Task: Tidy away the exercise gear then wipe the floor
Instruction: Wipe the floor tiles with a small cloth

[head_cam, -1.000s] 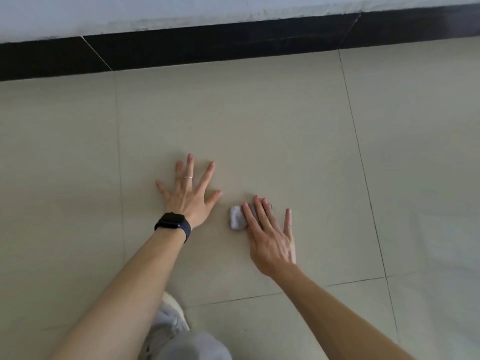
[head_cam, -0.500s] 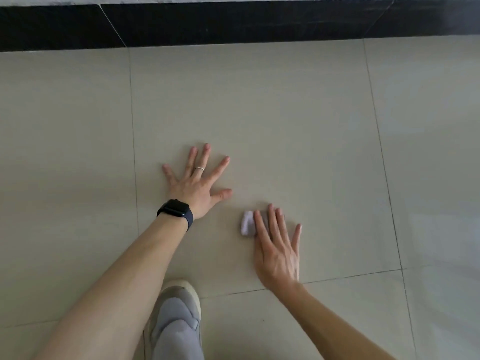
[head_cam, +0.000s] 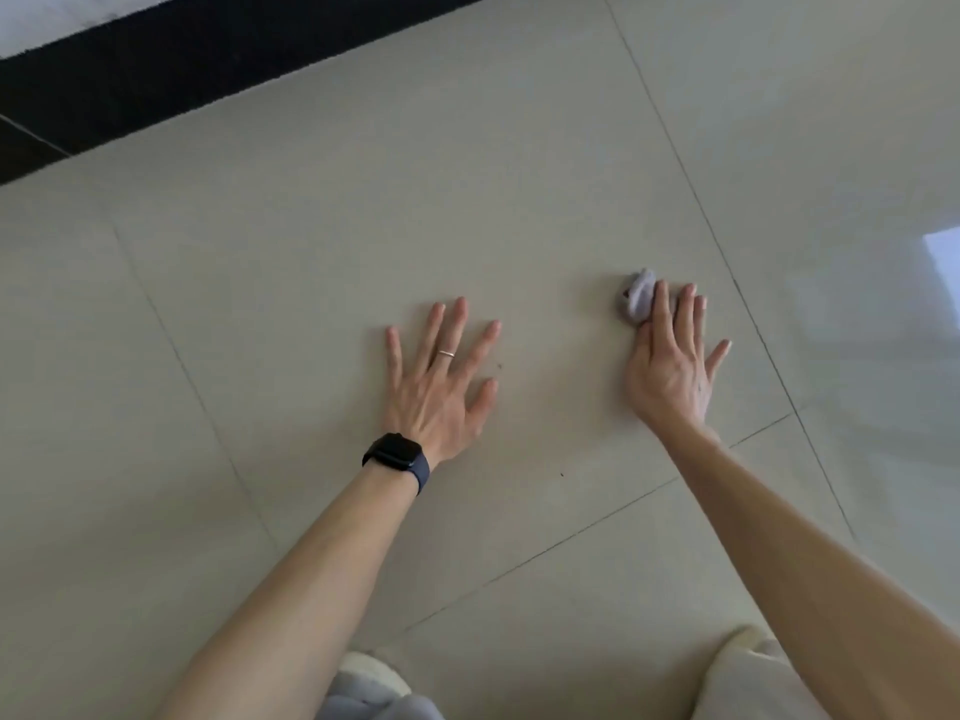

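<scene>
Fingers [head_cam: 453, 330] on our left hand [head_cam: 436, 402] are spread wide and flat on the floor [head_cam: 260, 304], in the middle of the frame. We wear a black watch [head_cam: 397, 459] and a thin ring [head_cam: 445, 353]. To the right, our right hand [head_cam: 670, 376] presses straight fingers on a small gray cloth [head_cam: 636, 302], which lies on the floor.

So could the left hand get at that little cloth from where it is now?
Probably yes. The left hand lies flat on the floor, with bare tile between it and the cloth. The right hand presses on the cloth's right part, though, so only its left edge is free.
</scene>
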Tool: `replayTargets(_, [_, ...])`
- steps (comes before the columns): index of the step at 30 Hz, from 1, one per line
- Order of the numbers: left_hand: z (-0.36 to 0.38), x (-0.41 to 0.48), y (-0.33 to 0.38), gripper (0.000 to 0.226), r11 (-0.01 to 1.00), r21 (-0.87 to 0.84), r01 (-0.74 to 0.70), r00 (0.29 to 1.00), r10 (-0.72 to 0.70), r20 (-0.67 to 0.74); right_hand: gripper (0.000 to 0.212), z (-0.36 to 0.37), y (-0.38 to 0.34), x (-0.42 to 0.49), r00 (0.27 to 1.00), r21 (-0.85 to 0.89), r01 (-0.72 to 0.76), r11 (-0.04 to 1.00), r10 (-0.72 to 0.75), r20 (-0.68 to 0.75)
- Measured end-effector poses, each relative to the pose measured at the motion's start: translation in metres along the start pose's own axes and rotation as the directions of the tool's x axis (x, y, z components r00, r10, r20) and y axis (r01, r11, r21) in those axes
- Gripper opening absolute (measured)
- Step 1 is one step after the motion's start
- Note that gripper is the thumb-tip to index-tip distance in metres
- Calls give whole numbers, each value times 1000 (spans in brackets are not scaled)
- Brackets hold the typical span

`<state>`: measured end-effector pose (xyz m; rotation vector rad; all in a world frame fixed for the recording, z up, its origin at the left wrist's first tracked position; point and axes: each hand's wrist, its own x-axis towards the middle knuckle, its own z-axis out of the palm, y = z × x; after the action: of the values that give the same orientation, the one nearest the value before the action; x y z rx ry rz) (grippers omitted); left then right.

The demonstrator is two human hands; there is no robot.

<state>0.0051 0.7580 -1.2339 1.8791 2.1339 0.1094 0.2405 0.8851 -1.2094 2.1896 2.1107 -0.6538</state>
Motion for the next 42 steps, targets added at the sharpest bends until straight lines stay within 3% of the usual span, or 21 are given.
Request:
replayTargets(2, [8, 1, 2, 66, 1000, -25, 17, 1000, -18, -10, 54, 22, 4, -54, 1000, 0, 4, 1000, -4, -15])
replayTargets(4, [10, -1, -2, 65, 999, -32, 24, 999, -25, -35, 59, 46, 0, -123, 993, -49, 120, 992, -120, 17])
replayTargets(7, [7, 1, -3, 65, 1000, -28, 6, 999, -7, -34, 69, 68, -5, -216, 878, -119, 462, 879, -435, 201])
replayTargets(9, [6, 2, -2, 64, 1000, -27, 13, 1000, -14, -12, 69, 62, 7, -224, 824, -120, 544, 831, -501, 264])
replayTargets(11, [6, 2, -3, 64, 999, -30, 20, 1000, -21, -6, 68, 47, 24, -192, 890, -160, 432, 887, -391, 234])
replayTargets(13, [7, 2, -3, 65, 999, -33, 25, 999, -26, -23, 60, 26, 42, -140, 988, -140, 117, 983, -101, 114])
replayTargets(14, [8, 3, -3, 65, 999, -34, 25, 999, -26, -32, 56, 15, 50, -113, 995, -96, -71, 993, 77, 63])
replayTargets(16, [8, 4, -2, 66, 999, -31, 22, 999, -24, -44, 54, -4, 52, -70, 940, 10, -338, 941, 338, 40])
replayTargets(19, [9, 3, -4, 67, 999, -29, 14, 999, -16, -50, 55, 9, 19, -63, 897, 127, -441, 889, 443, 14])
replayTargets(21, [9, 4, -4, 66, 999, -35, 25, 999, -26, -36, 59, 38, -15, -102, 938, 134, -342, 930, 346, -9])
replayTargets(24, [1, 6, -6, 68, 990, -139, 22, 999, -18, 26, 68, 77, -53, -190, 998, 1, 60, 998, -60, 30])
replayTargets(26, [-9, 1, -22, 70, 970, -239, -47, 996, 63, 59, 68, 80, -47, -208, 951, -45, 301, 953, -296, 90])
replayTargets(28, [-18, -11, -54, 67, 978, -198, -63, 998, 67, 11, 68, 68, -27, -177, 896, -90, 436, 895, -423, 133])
replayTargets(30, [-21, -32, -92, 66, 995, -85, 55, 998, -58, -39, 65, 52, -19, -129, 939, -109, 337, 935, -326, 107])
replayTargets(32, [-19, -49, -117, 69, 994, -5, 112, 993, -112, -35, 60, 36, -28, -72, 999, -27, 40, 999, -39, 33])
replayTargets(34, [-13, -58, -126, 68, 995, 28, 95, 995, -95, 1, 60, 26, -52, -35, 982, 51, -188, 981, 187, 25])
replayTargets(36, [-10, -61, -128, 67, 995, 20, 100, 995, -100, -10, 61, 33, -80, -33, 975, 87, -222, 971, 221, 24])
replayTargets(37, [-10, -60, -127, 67, 994, 13, 111, 994, -110, -23, 62, 43, -91, -45, 985, 90, -171, 981, 171, 12])
replayTargets(39, [-9, -60, -125, 65, 994, 1, 112, 992, -112, -50, 67, 71, -107, -98, 995, 12, 100, 995, -100, -2])
replayTargets(40, [-9, -61, -126, 64, 995, -3, 102, 993, -102, -67, 68, 84, -111, -134, 962, -34, 272, 962, -271, 32])
replayTargets(42, [-8, -62, -128, 62, 997, -9, 82, 992, -82, -97, 70, 102, -107, -196, 811, -85, 578, 812, -560, 170])
